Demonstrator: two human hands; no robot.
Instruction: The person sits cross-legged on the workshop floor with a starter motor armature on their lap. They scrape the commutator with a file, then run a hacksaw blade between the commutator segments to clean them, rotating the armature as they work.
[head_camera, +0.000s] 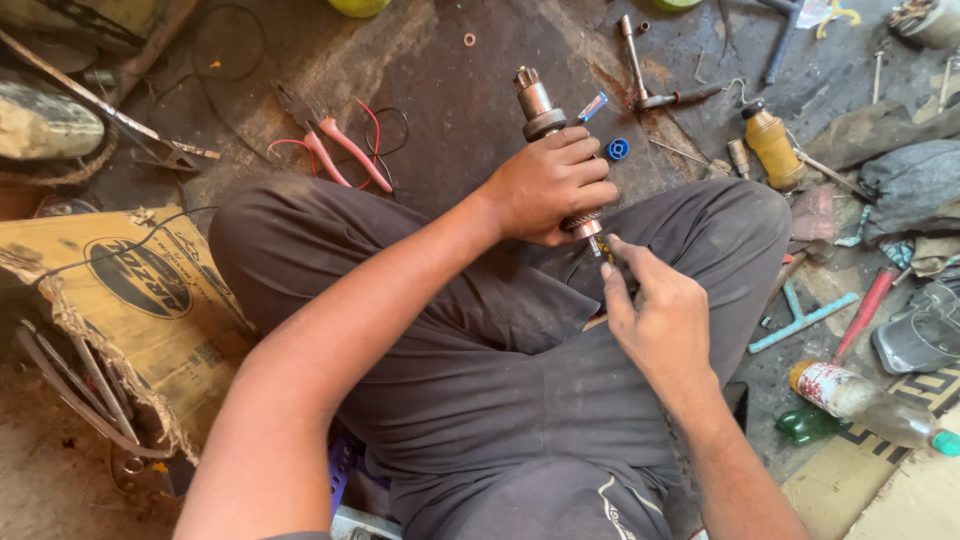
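Two hands meet over the lap, w/ clutter all round on a grimy floor. Far left: torn cardboard sheet (130, 290) and bent metal strips beside it. Next, pink-handled pliers (335, 150) w/ red and black wire loops just by them. Centre: left hand (550, 185) wrapped tight round a metal shaft assembly (541, 115), held upright above the knees; its stepped grey end sticks out above the fist, threaded lower end shows just below. Right hand (660, 320) is closed, fingertips pinching a small slim tool or part (603, 246) at that lower end, touching it; too small to tell what it is. Small blue cap (618, 149) lies near the fist. Right side: hammer (650, 70), yellow bottle (772, 148), rags, teal T-shaped tool (800, 318), plastic bottle (868, 405). Progress, judging: assembly is off the floor, gripped and being worked at the bottom end; loose bits lying about suggest work isn't finished.
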